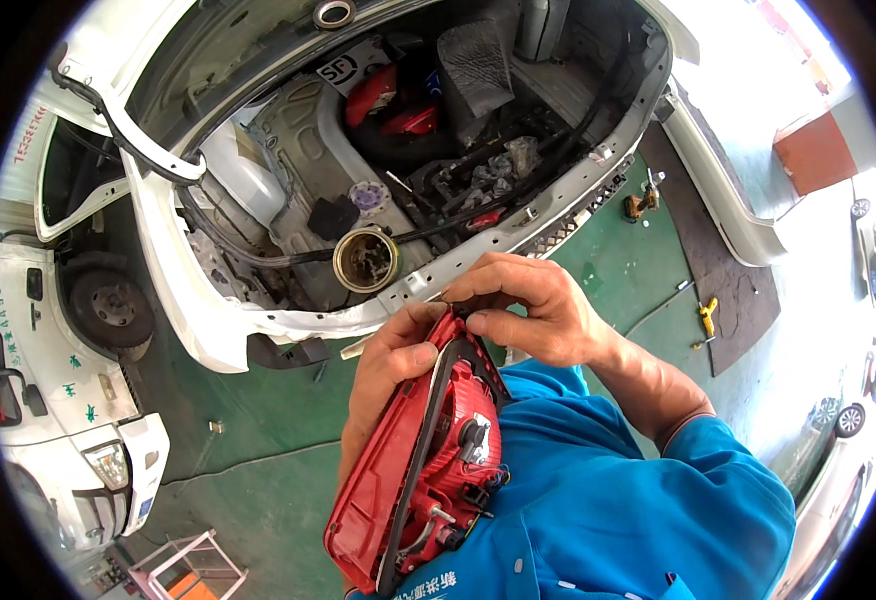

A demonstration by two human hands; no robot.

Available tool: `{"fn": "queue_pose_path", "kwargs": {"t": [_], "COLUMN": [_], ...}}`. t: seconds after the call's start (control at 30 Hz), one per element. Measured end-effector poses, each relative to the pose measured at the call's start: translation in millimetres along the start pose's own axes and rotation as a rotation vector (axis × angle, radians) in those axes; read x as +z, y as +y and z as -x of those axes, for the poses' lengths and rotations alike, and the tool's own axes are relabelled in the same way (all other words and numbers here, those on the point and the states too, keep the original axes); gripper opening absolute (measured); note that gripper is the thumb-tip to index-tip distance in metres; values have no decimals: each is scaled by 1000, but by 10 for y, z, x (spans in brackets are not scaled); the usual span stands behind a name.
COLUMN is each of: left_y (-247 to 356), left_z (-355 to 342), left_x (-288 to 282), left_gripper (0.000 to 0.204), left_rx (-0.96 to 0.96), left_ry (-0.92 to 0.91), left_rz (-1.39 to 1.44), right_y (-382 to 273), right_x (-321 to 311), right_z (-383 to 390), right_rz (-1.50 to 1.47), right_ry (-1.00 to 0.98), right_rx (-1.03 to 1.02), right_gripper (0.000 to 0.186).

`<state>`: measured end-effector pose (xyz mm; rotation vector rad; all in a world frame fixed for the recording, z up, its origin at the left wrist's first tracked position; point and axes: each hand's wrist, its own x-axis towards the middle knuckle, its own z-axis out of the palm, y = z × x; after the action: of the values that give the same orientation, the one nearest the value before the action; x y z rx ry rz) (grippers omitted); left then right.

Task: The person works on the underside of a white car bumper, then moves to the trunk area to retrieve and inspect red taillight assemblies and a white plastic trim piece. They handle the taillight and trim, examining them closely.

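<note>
Red tail light housing (413, 460) is up against the person's chest, back side facing the camera, so you can see the bulb socket (473, 435) and a bit of wiring on it (it's off the car completely). A black rubber seal (428, 420) runs around its edge. Left hand (388, 375) is wrapped around the upper left side of the housing, fingers curled shut on it, thumb lying across the rim. Right hand (528, 310) sits at the top corner, thumb and fingertips pinched together on the seal right where it bends. Both sleeves are blue. Behind the hands there's a white car (258, 190) with its rear end stripped open, parked on a green floor (258, 470).
</note>
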<state>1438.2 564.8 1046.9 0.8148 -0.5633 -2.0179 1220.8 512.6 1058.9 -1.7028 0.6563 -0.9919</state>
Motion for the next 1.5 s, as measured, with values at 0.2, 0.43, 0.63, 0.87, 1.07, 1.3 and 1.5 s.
{"fn": "queue_pose_path", "kwargs": {"t": [0.2,0.43,0.63,0.87,1.07,1.3,1.5], "left_y": [-31,-77,-204,-229,-231,-245,-258], "left_z": [3,14,121,33,55,83,167], "left_x": [-54,71,28,-104,-126,-115,-673], "left_gripper": [52,56,60,65,67,59,59], "left_rx": [-1,69,173,133,148,231,344], "left_ry": [4,139,251,126,166,269,181], "left_rz": [9,-11,-16,-67,-92,135,137], "right_y": [17,53,58,218,204,359,475], "right_x": [15,9,75,27,-16,84,231], "right_z": [0,-48,-78,-41,-59,35,537], "right_rz": [14,4,-127,-201,-186,-105,-116], "right_ry": [-13,-45,-66,-108,-133,-81,-184], "right_rx": [-28,-31,167,188,193,103,167], "right_gripper": [29,29,31,26,28,40,39]}}
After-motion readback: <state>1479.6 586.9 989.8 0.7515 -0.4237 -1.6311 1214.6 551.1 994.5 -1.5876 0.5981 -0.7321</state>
